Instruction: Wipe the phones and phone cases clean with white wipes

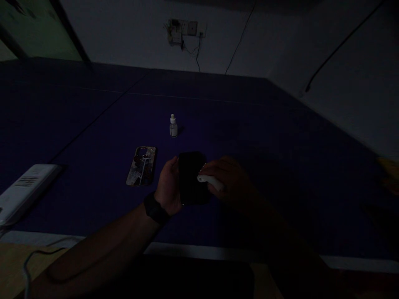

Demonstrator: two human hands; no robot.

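My left hand, with a dark watch on its wrist, grips a black smartphone by its left edge. The phone's dark face is turned up toward me. Closed around a white cloth, my right hand presses at the right part of the phone's face; the light is too dim to show the cloth's full shape. Left of the phone, a patterned phone case with a camera cutout lies on the dark blue surface. A small dropper bottle with a white cap stands upright beyond the phone.
A long white power strip-like box lies at the left, with a cable near the front edge. The dark blue tabletop reaches back to a wall with sockets and hanging wires. The room is very dim.
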